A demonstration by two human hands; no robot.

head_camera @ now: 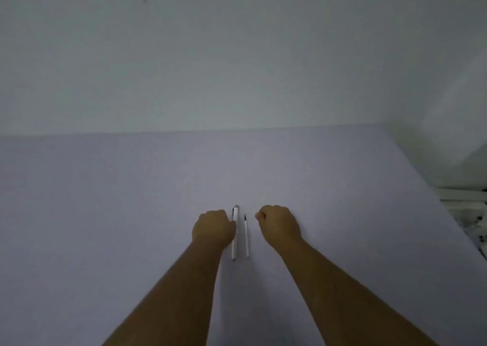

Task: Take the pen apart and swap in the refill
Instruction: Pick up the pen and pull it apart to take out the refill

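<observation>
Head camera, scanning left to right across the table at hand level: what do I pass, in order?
Left hand → white pen → thin refill → right hand. The left hand's fingers meet the pen's side; the refill lies apart from both hands.

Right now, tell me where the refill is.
In the head view the refill lies on the table, between the two fists, just right of the pen and parallel to it.

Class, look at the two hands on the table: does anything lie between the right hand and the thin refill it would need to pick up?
Nothing visible does. The refill lies on the table, with only bare surface between it and the right hand. The pen lies on its far side, beside the left hand.
</observation>
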